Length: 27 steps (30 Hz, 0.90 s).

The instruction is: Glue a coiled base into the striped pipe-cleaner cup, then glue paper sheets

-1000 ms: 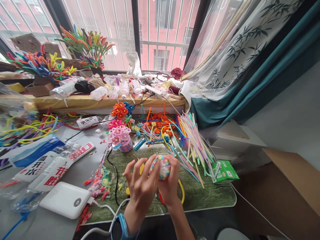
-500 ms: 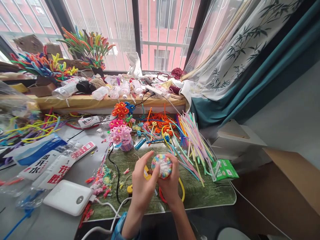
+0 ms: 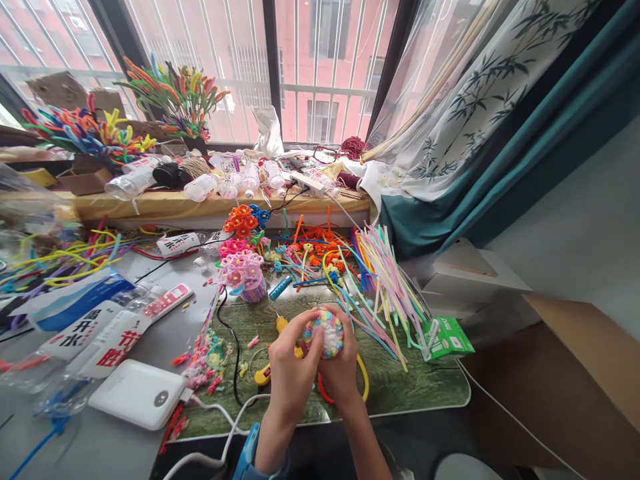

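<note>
A small round pot (image 3: 339,339) with a pastel, fuzzy pipe-cleaner rim and white stuffing inside is between my hands, its top tilted toward me. My right hand (image 3: 344,373) wraps around its right side and underside. On the left, my left hand (image 3: 290,363) has its fingers on the rim and its thumb pressed at the white filling. Beneath my left hand lies a yellow tool with a metal tip (image 3: 281,324), partly covered. A yellow-handled cutter (image 3: 262,376) is beside that hand. The pot's underside is hidden.
Pipe-cleaner flowers (image 3: 242,268) stand in a small pot behind my hands. Loose pipe cleaners (image 3: 387,287) fan out at right, near a green packet (image 3: 449,339). A white power bank (image 3: 137,395), cables and plastic bottles lie at left. A black cord (image 3: 233,347) crosses the mat.
My left hand has closed in: its raised index finger has come down onto the pot's rim. More of the yellow tool and cutter shows. My right hand keeps its hold.
</note>
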Motion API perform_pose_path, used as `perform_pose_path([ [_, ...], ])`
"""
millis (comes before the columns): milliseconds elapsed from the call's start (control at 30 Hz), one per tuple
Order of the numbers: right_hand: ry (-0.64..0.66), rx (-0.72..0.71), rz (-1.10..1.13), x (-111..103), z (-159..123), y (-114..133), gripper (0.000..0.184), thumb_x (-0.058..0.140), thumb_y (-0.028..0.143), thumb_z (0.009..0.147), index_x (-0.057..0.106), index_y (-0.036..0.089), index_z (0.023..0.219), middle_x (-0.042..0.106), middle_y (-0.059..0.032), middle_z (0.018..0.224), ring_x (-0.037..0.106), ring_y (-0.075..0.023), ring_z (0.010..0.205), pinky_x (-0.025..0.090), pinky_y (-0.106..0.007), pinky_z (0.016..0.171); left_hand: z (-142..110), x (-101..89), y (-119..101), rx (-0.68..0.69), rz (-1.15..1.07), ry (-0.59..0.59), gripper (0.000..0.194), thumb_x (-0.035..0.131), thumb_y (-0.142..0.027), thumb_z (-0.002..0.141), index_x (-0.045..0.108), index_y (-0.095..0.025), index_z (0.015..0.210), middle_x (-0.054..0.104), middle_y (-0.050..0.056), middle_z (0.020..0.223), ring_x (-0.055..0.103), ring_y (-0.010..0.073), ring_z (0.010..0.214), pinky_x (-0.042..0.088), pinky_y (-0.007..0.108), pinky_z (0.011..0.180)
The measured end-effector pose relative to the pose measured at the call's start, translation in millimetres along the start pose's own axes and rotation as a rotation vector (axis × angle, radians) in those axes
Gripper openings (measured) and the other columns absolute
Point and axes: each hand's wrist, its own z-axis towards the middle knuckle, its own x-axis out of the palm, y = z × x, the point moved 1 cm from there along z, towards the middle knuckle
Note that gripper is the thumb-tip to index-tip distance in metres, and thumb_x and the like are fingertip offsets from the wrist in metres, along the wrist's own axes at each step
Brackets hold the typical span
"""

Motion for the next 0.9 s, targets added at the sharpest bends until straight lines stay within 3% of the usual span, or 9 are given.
perform_pose_path([
  [233, 0.032, -0.044, 0.111, 1.1, 3.4, -1.4, 0.050, 0.078, 0.018, 0.068, 0.058, 0.027, 0.113, 0.063, -0.0037, 0.115, 0.062, -0.0239, 0.107, 0.050, -0.041, 0.095, 3.2, -4.4, 4.1, 0.056, -0.014, 0.050, 0.023, 0.062, -0.031, 0.089, 0.073, -0.024, 0.108, 0.074, 0.006, 0.116, 0.067, 0.0238, 0.110, 0.051, 0.037, 0.099],
  [433, 0.056, 0.092, 0.212, -2.4, 6.2, 1.2, 0.055, 0.084, 0.024, 0.064, 0.060, 0.026, 0.113, 0.066, -0.0027, 0.109, 0.065, -0.0223, 0.097, 0.054, -0.034, 0.083, 5.6, -9.6, 10.3, -0.161, -0.251, 0.187, 0.036, 0.058, -0.043, 0.091, 0.071, -0.023, 0.118, 0.072, 0.008, 0.121, 0.067, 0.0257, 0.109, 0.054, 0.034, 0.091],
  [600, 0.083, 0.154, 0.213, -2.0, 5.1, -6.7, 0.057, 0.086, 0.026, 0.063, 0.059, 0.026, 0.114, 0.064, -0.0033, 0.113, 0.064, -0.0219, 0.097, 0.054, -0.034, 0.083, 7.4, -5.8, 20.3, -0.248, -0.305, 0.158, 0.038, 0.068, -0.040, 0.083, 0.073, -0.021, 0.115, 0.073, 0.009, 0.120, 0.067, 0.0280, 0.108, 0.053, 0.036, 0.092],
  [800, 0.221, 0.163, 0.293, -5.3, 7.5, -13.9, 0.069, 0.086, 0.025, 0.064, 0.055, 0.029, 0.126, 0.058, -0.0057, 0.132, 0.057, -0.0274, 0.124, 0.048, -0.041, 0.103, 9.8, 1.7, 21.6, -0.279, -0.432, 0.078, 0.033, 0.070, -0.033, 0.079, 0.074, -0.019, 0.109, 0.074, 0.010, 0.118, 0.066, 0.0275, 0.112, 0.049, 0.037, 0.100],
  [900, 0.241, 0.186, 0.290, -7.3, 10.1, -13.6, 0.068, 0.085, 0.023, 0.064, 0.057, 0.028, 0.125, 0.060, -0.0056, 0.131, 0.058, -0.0281, 0.123, 0.047, -0.042, 0.104, 9.8, 5.9, 20.7, -0.311, -0.494, 0.051, 0.032, 0.071, -0.034, 0.078, 0.074, -0.019, 0.107, 0.074, 0.009, 0.117, 0.066, 0.0272, 0.111, 0.050, 0.038, 0.100],
])
